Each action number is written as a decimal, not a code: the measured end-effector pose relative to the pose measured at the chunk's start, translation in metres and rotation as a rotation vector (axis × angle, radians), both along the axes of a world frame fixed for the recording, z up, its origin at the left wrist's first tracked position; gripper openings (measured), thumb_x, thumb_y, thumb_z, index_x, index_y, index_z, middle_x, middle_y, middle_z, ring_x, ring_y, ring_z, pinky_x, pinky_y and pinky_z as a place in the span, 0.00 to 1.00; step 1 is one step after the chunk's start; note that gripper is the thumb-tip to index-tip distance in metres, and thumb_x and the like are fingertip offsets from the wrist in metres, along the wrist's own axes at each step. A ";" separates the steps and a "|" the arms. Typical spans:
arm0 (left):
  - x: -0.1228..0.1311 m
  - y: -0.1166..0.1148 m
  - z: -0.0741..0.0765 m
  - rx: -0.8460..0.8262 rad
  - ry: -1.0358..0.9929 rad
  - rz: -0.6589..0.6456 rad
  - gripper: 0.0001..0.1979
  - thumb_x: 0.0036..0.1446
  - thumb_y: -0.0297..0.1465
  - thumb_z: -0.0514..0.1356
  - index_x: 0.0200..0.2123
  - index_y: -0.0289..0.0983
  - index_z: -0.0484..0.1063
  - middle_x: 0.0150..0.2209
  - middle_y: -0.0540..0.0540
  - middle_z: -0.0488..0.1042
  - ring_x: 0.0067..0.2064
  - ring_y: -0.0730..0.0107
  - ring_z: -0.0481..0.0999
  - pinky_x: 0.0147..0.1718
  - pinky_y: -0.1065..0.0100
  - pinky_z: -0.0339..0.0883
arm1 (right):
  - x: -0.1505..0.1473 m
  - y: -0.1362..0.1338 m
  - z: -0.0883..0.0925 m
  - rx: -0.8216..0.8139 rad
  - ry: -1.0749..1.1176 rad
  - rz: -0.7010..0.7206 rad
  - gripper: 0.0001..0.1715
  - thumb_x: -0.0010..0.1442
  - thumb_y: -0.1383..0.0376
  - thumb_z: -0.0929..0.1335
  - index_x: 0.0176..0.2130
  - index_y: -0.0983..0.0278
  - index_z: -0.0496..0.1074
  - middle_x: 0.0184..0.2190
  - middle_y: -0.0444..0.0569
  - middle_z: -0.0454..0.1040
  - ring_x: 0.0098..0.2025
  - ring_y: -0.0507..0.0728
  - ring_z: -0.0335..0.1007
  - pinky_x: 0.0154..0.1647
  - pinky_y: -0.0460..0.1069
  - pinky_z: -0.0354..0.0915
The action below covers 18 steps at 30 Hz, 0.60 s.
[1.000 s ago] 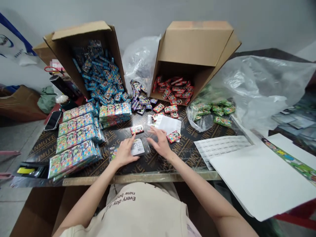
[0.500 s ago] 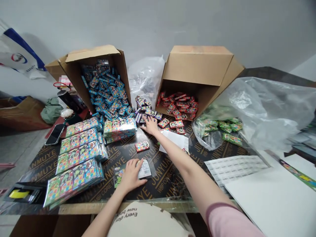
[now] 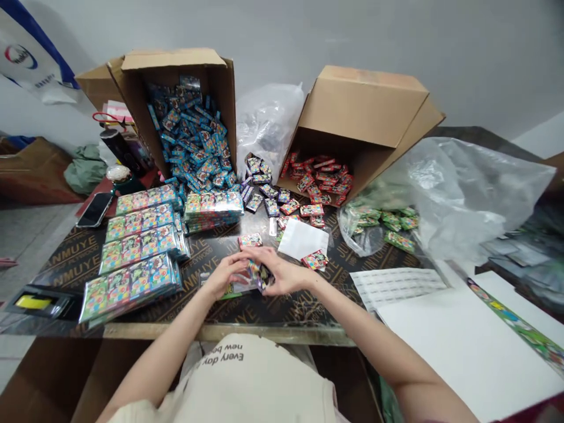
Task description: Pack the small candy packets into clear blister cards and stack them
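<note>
My right hand [image 3: 284,273] is closed around a small purple-and-black printed box [image 3: 263,281], whose edge shows under its fingers. Close beside it, my left hand [image 3: 226,274] grips a clear plastic pouch [image 3: 244,286] with green printing, low over the table. The fingertips of both hands almost meet, so part of the pouch and box is hidden. Just beyond them lies a red printed box [image 3: 250,239]. Several purple boxes [image 3: 272,207] lie loose farther back, beside more red boxes [image 3: 312,210].
Behind stand a carton of blue boxes [image 3: 229,117] and a carton of red boxes [image 3: 365,106]. Stacks of filled packs [image 3: 132,276] fill the left side. A clear bag [image 3: 352,238] with green boxes, label sheets [image 3: 400,288] and a phone [image 3: 94,210] are around.
My right hand has come back from the purple boxes with one in it, meeting my left hand at the pouch. My left hand has turned from flat to gripping. The view has shifted.
</note>
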<state>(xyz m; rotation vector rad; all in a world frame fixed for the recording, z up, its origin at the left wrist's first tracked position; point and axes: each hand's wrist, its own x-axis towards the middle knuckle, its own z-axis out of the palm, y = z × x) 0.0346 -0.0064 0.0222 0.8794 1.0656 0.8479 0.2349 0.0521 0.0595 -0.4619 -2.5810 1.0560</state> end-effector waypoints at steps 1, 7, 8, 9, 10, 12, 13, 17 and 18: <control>0.000 0.001 0.005 -0.094 -0.081 -0.079 0.28 0.44 0.39 0.68 0.48 0.32 0.72 0.35 0.40 0.77 0.29 0.65 0.76 0.29 0.64 0.71 | 0.005 -0.012 0.004 -0.010 -0.023 0.066 0.58 0.47 0.66 0.72 0.68 0.57 0.41 0.66 0.52 0.53 0.68 0.63 0.45 0.65 0.60 0.43; 0.014 -0.005 0.008 -0.243 -0.169 0.252 0.18 0.32 0.26 0.71 0.32 0.31 0.74 0.27 0.45 0.78 0.25 0.68 0.77 0.27 0.68 0.73 | 0.028 -0.041 -0.008 0.101 0.073 -0.465 0.46 0.56 0.62 0.70 0.66 0.55 0.47 0.66 0.54 0.51 0.68 0.64 0.44 0.65 0.63 0.47; 0.020 -0.008 0.008 -0.257 -0.185 0.313 0.18 0.32 0.26 0.71 0.31 0.31 0.73 0.27 0.45 0.78 0.26 0.67 0.78 0.29 0.67 0.74 | 0.027 -0.045 -0.014 0.119 0.103 -0.552 0.49 0.54 0.59 0.71 0.66 0.56 0.46 0.66 0.56 0.50 0.68 0.65 0.45 0.65 0.63 0.47; 0.027 -0.011 0.007 -0.271 -0.204 0.341 0.19 0.32 0.27 0.72 0.31 0.32 0.72 0.27 0.46 0.78 0.27 0.66 0.78 0.29 0.67 0.74 | 0.025 -0.050 -0.019 0.135 0.116 -0.608 0.52 0.51 0.55 0.73 0.66 0.56 0.46 0.66 0.56 0.48 0.67 0.66 0.45 0.64 0.64 0.48; 0.033 -0.014 0.007 -0.280 -0.221 0.346 0.19 0.31 0.27 0.72 0.31 0.33 0.72 0.27 0.46 0.78 0.26 0.67 0.78 0.29 0.67 0.74 | 0.021 -0.055 -0.024 0.152 0.118 -0.641 0.56 0.48 0.53 0.74 0.66 0.56 0.46 0.66 0.57 0.48 0.67 0.68 0.46 0.64 0.64 0.49; 0.044 -0.022 0.007 -0.285 -0.238 0.322 0.21 0.30 0.27 0.72 0.32 0.33 0.72 0.27 0.47 0.78 0.25 0.69 0.77 0.27 0.69 0.72 | 0.012 -0.064 -0.031 0.185 0.111 -0.691 0.57 0.46 0.52 0.75 0.66 0.56 0.48 0.64 0.58 0.52 0.65 0.69 0.50 0.62 0.65 0.51; 0.047 -0.025 0.007 -0.279 -0.236 0.305 0.22 0.30 0.27 0.73 0.33 0.33 0.72 0.27 0.48 0.77 0.25 0.71 0.76 0.26 0.71 0.71 | 0.009 -0.067 -0.032 0.190 0.112 -0.707 0.55 0.47 0.53 0.74 0.66 0.56 0.48 0.62 0.58 0.55 0.63 0.68 0.53 0.60 0.65 0.53; 0.046 -0.032 0.006 -0.225 -0.193 0.218 0.19 0.37 0.35 0.72 0.32 0.33 0.73 0.24 0.50 0.75 0.22 0.78 0.72 0.23 0.76 0.66 | 0.007 -0.073 -0.031 0.164 0.099 -0.620 0.52 0.46 0.55 0.74 0.64 0.58 0.52 0.54 0.55 0.65 0.57 0.66 0.60 0.58 0.63 0.54; 0.043 -0.032 0.005 -0.211 -0.178 0.198 0.18 0.38 0.36 0.71 0.31 0.33 0.73 0.23 0.51 0.73 0.21 0.80 0.70 0.22 0.77 0.64 | 0.009 -0.073 -0.030 0.162 0.091 -0.583 0.53 0.44 0.54 0.74 0.64 0.58 0.53 0.55 0.55 0.64 0.58 0.67 0.59 0.59 0.63 0.53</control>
